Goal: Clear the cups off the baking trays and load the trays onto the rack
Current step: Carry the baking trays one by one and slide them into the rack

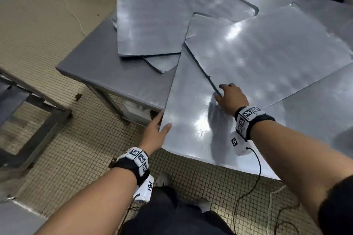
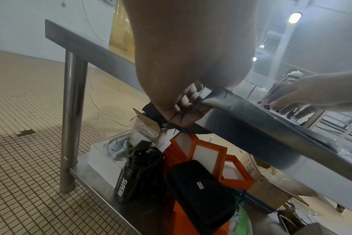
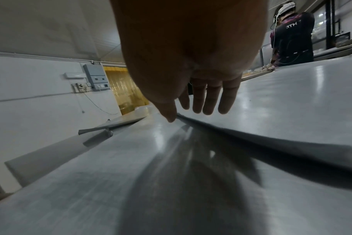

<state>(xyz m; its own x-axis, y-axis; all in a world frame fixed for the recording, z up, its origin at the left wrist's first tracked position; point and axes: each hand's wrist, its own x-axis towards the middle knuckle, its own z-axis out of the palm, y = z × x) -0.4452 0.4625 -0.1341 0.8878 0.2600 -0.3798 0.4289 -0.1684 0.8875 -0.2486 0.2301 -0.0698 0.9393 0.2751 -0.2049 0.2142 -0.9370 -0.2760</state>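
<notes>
The nearest baking tray [image 1: 193,120], thin, stiff and probably slippery, was pinched at its corner by the left hand [image 1: 155,134]. The right hand [image 1: 230,99] was laid with fingers straight on the overlapping tray [image 1: 267,53], best gripped at opposite edges.

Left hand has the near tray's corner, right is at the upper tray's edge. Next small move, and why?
Probably lift that upper tray a little with the right hand. Its edge overlaps the near tray, whose corner the left hand grips, so the near tray likely cannot slide out cleanly. No cups show on the trays.
</notes>
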